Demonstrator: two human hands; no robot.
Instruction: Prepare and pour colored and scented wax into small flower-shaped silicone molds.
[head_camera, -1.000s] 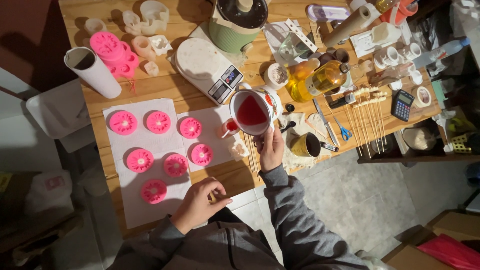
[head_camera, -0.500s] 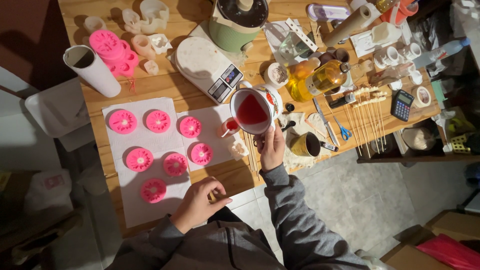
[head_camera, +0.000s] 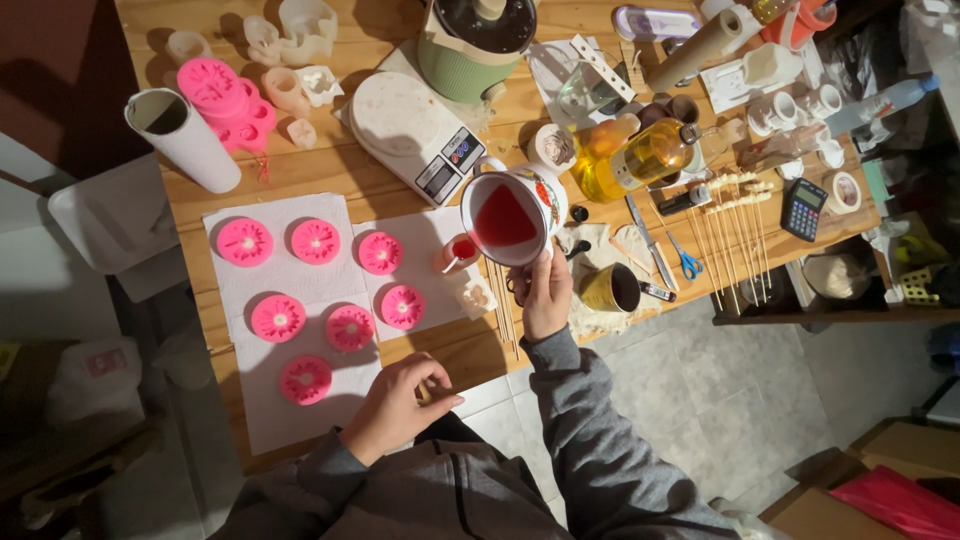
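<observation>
On the wooden counter (head_camera: 330, 180), near the middle, the right hand (head_camera: 545, 292) grasped the handle of a white enamel mug (head_camera: 510, 215) and held it tilted over a small cup (head_camera: 458, 252) that already showed red inside. The mug carried red liquid, probably melted wax, and plenty of it remained. To the left, seven pink round moulds (head_camera: 316, 241) lay on white paper sheets (head_camera: 290, 330); whether they were filled the picture did not show clearly. So the pouring seemed to be at an early or middle stage, with most liquid not yet given out. The left hand (head_camera: 398, 405) rested at the near edge of the counter, fingers loosely curled, holding nothing that could be seen. A kitchen scale (head_camera: 412, 135) stood just behind the mug.
</observation>
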